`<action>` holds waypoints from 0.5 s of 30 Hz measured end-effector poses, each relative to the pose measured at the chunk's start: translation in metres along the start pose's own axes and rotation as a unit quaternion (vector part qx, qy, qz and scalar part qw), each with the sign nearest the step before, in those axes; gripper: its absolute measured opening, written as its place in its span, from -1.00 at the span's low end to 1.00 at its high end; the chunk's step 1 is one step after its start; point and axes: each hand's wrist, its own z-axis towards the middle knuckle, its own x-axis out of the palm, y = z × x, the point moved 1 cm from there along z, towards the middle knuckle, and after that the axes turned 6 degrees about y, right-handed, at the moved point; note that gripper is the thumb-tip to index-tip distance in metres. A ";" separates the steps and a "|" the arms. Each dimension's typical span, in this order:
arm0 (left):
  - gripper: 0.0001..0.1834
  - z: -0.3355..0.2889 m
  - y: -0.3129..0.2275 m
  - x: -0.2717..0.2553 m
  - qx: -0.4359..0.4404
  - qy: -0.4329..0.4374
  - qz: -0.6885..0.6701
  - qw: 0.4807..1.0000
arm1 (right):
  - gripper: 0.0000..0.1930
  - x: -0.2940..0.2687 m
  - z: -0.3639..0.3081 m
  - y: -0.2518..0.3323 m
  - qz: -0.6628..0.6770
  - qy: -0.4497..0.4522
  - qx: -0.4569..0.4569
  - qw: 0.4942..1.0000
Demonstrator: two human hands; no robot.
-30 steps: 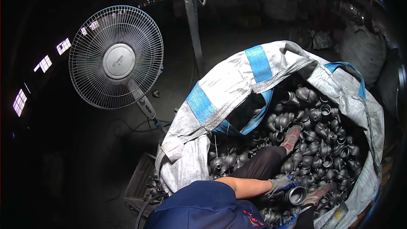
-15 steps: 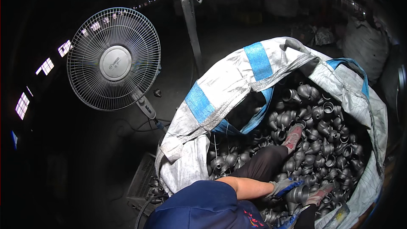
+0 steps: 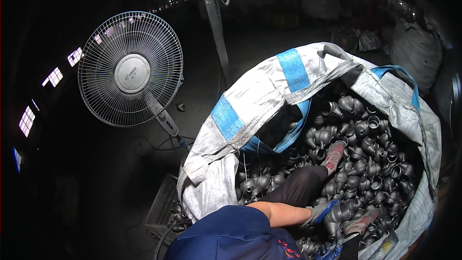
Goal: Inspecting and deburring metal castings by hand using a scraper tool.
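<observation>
My left hand, in a grey and blue glove, is closed against a dark grey pipe fitting. That fitting is larger in view than its neighbours and has a ringed, rounded body. Close to the lower edge, my right hand shows only as a bit of blue glove below the fitting; its fingers are largely hidden. Around both hands lie many similar grey fittings, heaped inside a large white woven bag. My feet, in reddish shoes, stand among them.
Blue straps cross the bag's folded rim, and one loops inward. A standing fan is to the left, near a metal post. A grey crate stands beside the bag. Another full sack is at the far right.
The fitting by my left hand has shifted slightly up and tilted, and my left glove has turned with it. My right glove has moved a little to the right.
</observation>
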 end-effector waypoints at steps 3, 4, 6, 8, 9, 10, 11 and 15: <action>-0.62 0.000 -0.007 0.000 0.055 -0.003 0.219 0.974 | -0.06 -0.003 -0.003 0.007 -0.097 0.035 0.039 0.994; -0.62 -0.003 -0.019 0.004 0.093 0.014 0.313 0.945 | -0.08 -0.013 -0.015 0.006 -0.073 0.028 0.046 0.996; -0.61 -0.005 -0.024 0.006 0.089 0.010 0.353 0.931 | -0.12 -0.036 -0.045 0.000 -0.024 0.017 0.061 0.998; -0.59 -0.006 -0.027 0.008 0.083 0.006 0.428 0.900 | -0.16 -0.048 -0.061 -0.003 0.026 0.006 0.079 0.997; -0.58 -0.006 -0.028 0.009 0.079 0.005 0.465 0.882 | -0.16 -0.048 -0.061 -0.003 0.026 0.007 0.079 0.997; -0.57 -0.006 -0.029 0.010 0.075 0.003 0.501 0.862 | -0.18 -0.047 -0.061 -0.004 0.034 0.007 0.081 0.996; -0.57 -0.005 -0.032 0.011 0.074 0.003 0.501 0.862 | -0.19 -0.047 -0.060 -0.004 0.041 0.007 0.083 0.996; -0.58 -0.001 -0.017 0.009 0.010 -0.016 0.314 0.949 | -0.26 -0.041 -0.052 -0.002 0.070 0.008 0.089 0.993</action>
